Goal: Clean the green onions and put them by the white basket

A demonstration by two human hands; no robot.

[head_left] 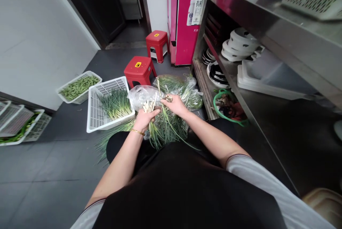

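My left hand (145, 119) is closed around a bunch of green onions (149, 106), their white root ends pointing up and the green leaves hanging below. To its right, my right hand (175, 105) pinches a few green onion stalks (165, 112), whose long leaves trail down over my lap. More green onions (171, 127) lie in a heap beneath both hands. Just beyond them a clear plastic bag (143, 95) lies crumpled. On the left, a white slotted basket (92, 109) holds green onions (114, 104) in a neat layer.
A smaller basket of green pods (80, 87) stands at left. Two red stools (139, 68) stand ahead, near a pink refrigerator (184, 40). Bagged greens (173, 83) lie beyond my right hand. A steel shelf (256, 15) with dishes and a green basket (227, 116) edge the right side.
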